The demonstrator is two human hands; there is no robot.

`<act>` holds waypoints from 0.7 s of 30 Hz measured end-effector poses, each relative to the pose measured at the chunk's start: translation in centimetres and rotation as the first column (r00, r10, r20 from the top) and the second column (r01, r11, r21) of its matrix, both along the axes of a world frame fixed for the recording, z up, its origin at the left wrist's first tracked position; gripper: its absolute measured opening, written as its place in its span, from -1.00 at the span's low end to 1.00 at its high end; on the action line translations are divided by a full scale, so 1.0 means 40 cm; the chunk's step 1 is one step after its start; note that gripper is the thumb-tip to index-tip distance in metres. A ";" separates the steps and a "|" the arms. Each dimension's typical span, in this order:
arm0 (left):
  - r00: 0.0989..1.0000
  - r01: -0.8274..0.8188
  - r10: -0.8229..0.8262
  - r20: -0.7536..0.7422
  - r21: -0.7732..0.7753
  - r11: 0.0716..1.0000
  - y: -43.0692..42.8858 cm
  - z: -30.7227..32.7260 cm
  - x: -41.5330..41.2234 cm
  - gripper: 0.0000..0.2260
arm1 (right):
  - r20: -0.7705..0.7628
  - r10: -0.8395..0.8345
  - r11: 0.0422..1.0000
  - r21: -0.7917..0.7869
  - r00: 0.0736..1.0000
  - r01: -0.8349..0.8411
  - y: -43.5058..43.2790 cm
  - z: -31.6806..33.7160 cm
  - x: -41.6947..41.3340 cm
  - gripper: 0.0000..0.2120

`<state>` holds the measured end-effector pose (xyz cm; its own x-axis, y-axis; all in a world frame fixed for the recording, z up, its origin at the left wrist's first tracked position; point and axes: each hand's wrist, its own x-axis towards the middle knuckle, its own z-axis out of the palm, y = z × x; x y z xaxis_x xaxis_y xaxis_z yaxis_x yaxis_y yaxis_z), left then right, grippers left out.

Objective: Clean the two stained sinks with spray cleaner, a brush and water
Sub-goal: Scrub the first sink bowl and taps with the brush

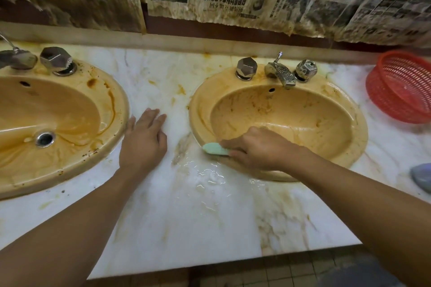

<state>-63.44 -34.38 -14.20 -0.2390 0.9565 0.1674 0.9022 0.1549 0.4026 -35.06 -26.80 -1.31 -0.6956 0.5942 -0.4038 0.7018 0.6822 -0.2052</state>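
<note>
1. Your right hand [256,149] is clenched round the pale green plastic brush [215,148], whose head sits on the near-left rim of the stained yellow oval right sink [360,133].
2. Your left hand [144,137] lies flat on the white marble counter [186,216] between the sinks, fingers straight, holding nothing.
3. The water film [205,175] just beside the brush makes the marble slick. If you lean harder, that bracing palm may slide toward the stained yellow left sink [117,105].
4. Hard strokes off the rim could fling dirty water over the near counter edge.
5. The bowl is open to you. The chrome faucet [279,72] at the far rim and the red plastic basket [401,86] to the right limit wide strokes.
</note>
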 end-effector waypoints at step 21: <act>0.992 -0.026 -0.009 -0.124 -0.280 0.960 -0.124 -0.003 0.117 -0.48 | -0.024 -0.234 0.972 -0.042 0.972 0.233 -0.112 -0.005 0.232 -0.61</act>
